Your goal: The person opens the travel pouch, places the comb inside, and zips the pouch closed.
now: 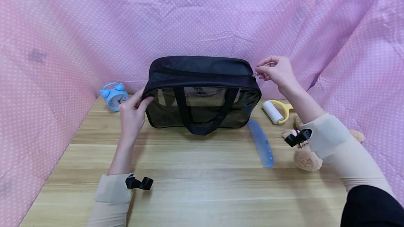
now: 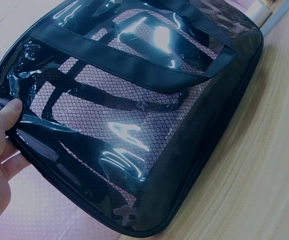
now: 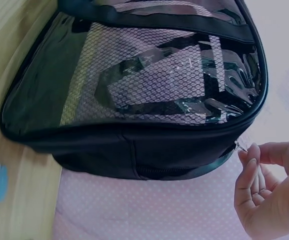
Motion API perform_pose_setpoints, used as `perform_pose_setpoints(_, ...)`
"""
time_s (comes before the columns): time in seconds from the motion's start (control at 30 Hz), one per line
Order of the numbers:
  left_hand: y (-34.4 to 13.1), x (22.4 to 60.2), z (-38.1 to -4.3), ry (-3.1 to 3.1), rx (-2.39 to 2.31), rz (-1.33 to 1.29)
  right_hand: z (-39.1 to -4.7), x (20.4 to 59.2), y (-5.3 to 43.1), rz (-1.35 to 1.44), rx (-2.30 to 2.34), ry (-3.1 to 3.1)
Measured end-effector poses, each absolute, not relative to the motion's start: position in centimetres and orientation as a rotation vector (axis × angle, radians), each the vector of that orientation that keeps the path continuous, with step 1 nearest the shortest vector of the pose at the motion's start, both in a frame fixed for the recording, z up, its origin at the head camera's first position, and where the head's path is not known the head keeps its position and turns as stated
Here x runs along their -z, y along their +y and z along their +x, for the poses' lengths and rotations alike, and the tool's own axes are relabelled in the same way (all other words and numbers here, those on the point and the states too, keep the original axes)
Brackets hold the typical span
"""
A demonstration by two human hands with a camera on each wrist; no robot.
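A black toiletry bag (image 1: pixel 202 111) with see-through sides stands upright on the wooden table, its dark handle hanging down the front. My left hand (image 1: pixel 132 115) grips the bag's upper left corner, thumb on the clear front panel and fingers behind the edge. At the top right end, my right hand (image 1: pixel 276 73) pinches a small metal zipper pull (image 3: pixel 241 147) between thumb and fingertips. The zipper (image 1: pixel 205 74) runs along the bag's top. Mesh shows through the clear panel in both wrist views.
A blue alarm clock (image 1: pixel 115 97) stands left of the bag. To the right lie a blue comb (image 1: pixel 261 144), a lint roller (image 1: pixel 273 112) with a yellow handle, and a brown plush toy (image 1: pixel 307 159) partly hidden under my right forearm. Pink dotted cloth (image 1: pixel 202 16) hangs behind the table.
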State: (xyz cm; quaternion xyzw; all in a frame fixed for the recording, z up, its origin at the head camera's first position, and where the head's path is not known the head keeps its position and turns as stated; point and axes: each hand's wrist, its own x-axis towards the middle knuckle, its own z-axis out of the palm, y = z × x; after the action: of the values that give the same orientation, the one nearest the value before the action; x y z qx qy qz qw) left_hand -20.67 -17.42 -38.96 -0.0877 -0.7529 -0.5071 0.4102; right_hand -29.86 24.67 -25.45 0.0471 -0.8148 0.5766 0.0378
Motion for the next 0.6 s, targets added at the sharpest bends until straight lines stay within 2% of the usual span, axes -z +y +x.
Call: perform_pose_setpoints(0.6,-17.6,39.0,-21.0,-1.904,1.275,-0.216,-30.2,21.5,21.7,0.206,-1.468,-2.861)
